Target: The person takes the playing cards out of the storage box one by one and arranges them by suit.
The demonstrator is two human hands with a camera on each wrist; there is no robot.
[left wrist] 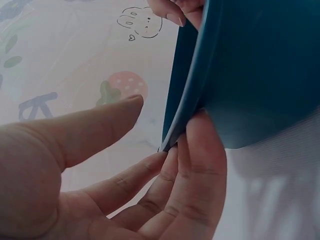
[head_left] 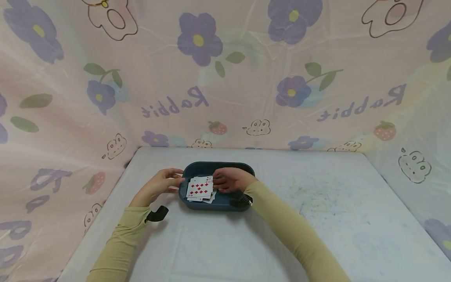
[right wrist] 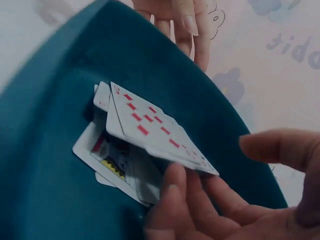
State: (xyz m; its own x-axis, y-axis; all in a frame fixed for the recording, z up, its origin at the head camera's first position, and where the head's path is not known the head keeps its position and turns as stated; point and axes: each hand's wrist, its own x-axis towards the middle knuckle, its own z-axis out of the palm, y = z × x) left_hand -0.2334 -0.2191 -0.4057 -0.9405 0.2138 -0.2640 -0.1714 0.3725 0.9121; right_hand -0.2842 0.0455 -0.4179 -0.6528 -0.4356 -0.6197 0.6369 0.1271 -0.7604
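Observation:
A dark blue-green oval basin (head_left: pixel 225 203) stands on the table with a small pile of playing cards (head_left: pixel 200 188) in its left part. On top lies a face-up diamonds card (right wrist: pixel 145 120), its near edge raised over a face card (right wrist: pixel 111 162) in the right wrist view. My right hand (head_left: pixel 234 180) reaches into the basin, fingertips under the raised edge and thumb held apart. At the basin's left end, my left hand (head_left: pixel 162 185) touches the rim (left wrist: pixel 192 85) with its fingers from outside, its thumb clear of the wall.
The basin sits on a white-covered table (head_left: pixel 317 243), toward its back edge. Behind and at the sides hangs a pink cloth (head_left: pixel 239 78) printed with flowers and rabbits. Black wrist devices (head_left: pixel 157 214) stick out from both sleeves.

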